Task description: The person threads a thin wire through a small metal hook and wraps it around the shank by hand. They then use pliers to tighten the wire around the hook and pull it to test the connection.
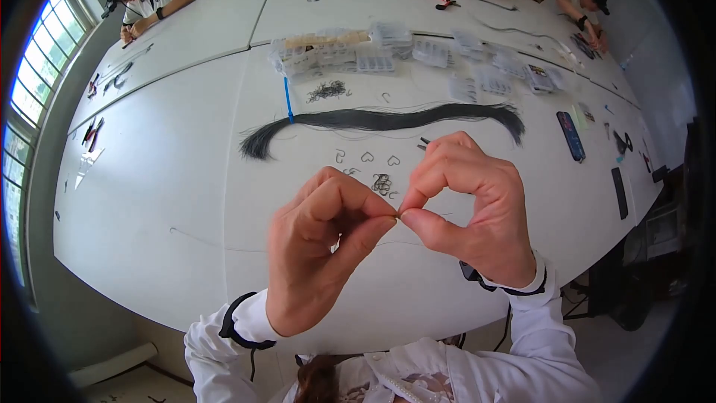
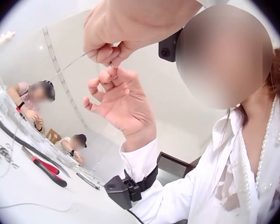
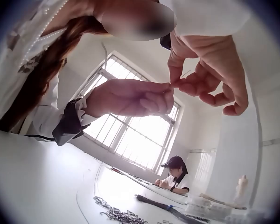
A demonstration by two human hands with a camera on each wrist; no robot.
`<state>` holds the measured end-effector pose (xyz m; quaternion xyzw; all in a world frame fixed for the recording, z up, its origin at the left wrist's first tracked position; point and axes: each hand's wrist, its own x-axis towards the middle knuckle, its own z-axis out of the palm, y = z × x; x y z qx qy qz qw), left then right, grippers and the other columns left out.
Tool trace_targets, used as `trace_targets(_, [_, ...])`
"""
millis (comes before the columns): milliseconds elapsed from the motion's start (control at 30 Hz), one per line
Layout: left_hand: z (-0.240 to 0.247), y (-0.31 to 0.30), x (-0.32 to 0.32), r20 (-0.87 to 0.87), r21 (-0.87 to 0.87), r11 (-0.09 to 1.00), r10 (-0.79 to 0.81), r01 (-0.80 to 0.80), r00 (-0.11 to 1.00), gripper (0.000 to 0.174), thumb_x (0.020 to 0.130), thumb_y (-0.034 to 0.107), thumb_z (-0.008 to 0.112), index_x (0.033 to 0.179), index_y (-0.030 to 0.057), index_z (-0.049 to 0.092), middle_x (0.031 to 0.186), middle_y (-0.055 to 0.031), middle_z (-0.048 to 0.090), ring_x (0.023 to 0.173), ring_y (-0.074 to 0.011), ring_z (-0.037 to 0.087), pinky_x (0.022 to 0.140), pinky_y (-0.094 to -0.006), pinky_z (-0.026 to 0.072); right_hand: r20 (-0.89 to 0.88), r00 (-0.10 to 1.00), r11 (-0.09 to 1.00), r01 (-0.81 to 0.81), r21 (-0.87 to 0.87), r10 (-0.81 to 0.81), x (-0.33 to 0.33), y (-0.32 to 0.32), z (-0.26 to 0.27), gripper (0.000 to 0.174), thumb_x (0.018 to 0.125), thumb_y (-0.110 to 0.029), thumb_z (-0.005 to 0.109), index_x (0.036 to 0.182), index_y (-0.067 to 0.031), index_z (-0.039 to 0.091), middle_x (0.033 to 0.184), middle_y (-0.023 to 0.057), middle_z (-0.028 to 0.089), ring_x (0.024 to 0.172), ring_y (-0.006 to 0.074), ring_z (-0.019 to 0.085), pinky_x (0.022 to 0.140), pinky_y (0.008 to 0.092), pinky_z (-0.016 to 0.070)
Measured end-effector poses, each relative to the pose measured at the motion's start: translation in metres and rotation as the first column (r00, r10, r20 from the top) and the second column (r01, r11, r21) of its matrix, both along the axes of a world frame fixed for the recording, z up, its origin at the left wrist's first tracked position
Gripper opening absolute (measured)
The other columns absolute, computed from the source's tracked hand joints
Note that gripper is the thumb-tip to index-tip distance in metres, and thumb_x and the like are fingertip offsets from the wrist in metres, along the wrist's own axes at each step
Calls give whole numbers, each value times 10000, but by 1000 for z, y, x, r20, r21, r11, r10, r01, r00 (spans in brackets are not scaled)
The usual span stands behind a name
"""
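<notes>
My left hand (image 1: 321, 246) and right hand (image 1: 477, 205) meet fingertip to fingertip over the near part of the table. Both pinch a thin grey wire (image 2: 74, 61) between thumb and forefinger. A small shiny curved bit (image 2: 112, 64) of it shows between the fingertips in the left wrist view; the rest there is hidden. The right hand's other fingers are spread loosely in the left wrist view. Just beyond the hands lie small heart-shaped wire pieces (image 1: 367, 157) and a little pile of bent wire pieces (image 1: 382, 183).
Behind lies a long bundle of dark wire (image 1: 388, 117) with a blue tie (image 1: 288, 101). Clear plastic boxes (image 1: 373, 60) stand past it, near a dark pile of small pieces (image 1: 328, 90). A phone (image 1: 570, 136) lies at right. Red-handled pliers (image 2: 46, 170) and other seated people are around.
</notes>
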<state>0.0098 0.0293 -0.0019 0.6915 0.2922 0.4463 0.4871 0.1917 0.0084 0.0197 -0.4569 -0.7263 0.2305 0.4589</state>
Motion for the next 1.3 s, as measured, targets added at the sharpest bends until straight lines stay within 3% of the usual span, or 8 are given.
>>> trace_targets(100, [0,5,0,65,-177,981,-70,80,995,72,832,-66,591,867,-5,576,857,-24,538,718,-73,510,631,-209,420,-14,1000,999,-12,-39,11,2,7,-4,94,657,-7,668,682,-73,606,667,-14,589,705,147,497,723,273,387])
trace_targets(167, [5,7,0,137,-415,900,-83,133,987,30,852,4,575,881,-2,568,873,-24,532,791,-86,473,700,-219,382,-24,1000,998,6,-59,-7,3,11,-7,96,658,-5,665,682,-75,604,664,-14,585,703,140,494,727,270,383])
trace_targets(467, [1,20,-1,215,-606,770,-84,200,973,71,850,46,592,902,1,577,887,-20,547,826,-81,478,760,-223,380,-13,1000,994,-24,-109,23,5,25,-13,104,662,0,665,674,-79,599,668,-17,588,691,137,493,734,266,374])
trace_targets(600, [-4,24,1,257,-639,740,-52,210,965,80,828,24,615,893,2,572,904,-23,540,805,-73,476,732,-214,387,-11,1000,994,22,-105,-23,3,29,-18,110,656,0,668,663,-82,594,664,-18,590,677,143,498,736,267,372])
trace_targets(700, [-8,26,-2,181,-610,764,-126,212,975,98,799,-11,638,866,6,569,920,-30,530,778,-67,473,698,-202,394,29,999,992,33,-119,-30,1,30,-20,116,642,3,667,656,-82,591,656,-16,591,678,149,505,735,268,373])
trace_targets(800, [-14,25,2,257,-592,783,-39,189,966,114,776,-36,656,831,10,568,925,-40,524,760,-65,470,672,-193,396,45,998,993,49,-110,-45,-1,29,-22,116,630,3,665,652,-82,590,649,-14,590,687,153,511,735,269,376])
trace_targets(1200, [-16,27,2,207,-579,800,-41,156,977,86,806,21,643,813,7,559,870,-41,535,783,-90,486,723,-223,397,8,1000,994,21,-103,-20,2,27,-24,104,616,-7,656,664,-73,591,658,-13,571,713,162,445,732,295,367])
trace_targets(1300, [-21,27,0,190,-517,837,-94,181,977,82,863,8,606,916,-17,549,832,-4,565,759,-41,502,667,-183,407,19,1000,996,18,-93,-16,1,26,-25,97,623,-4,648,663,-67,586,657,-10,562,709,163,442,735,294,368])
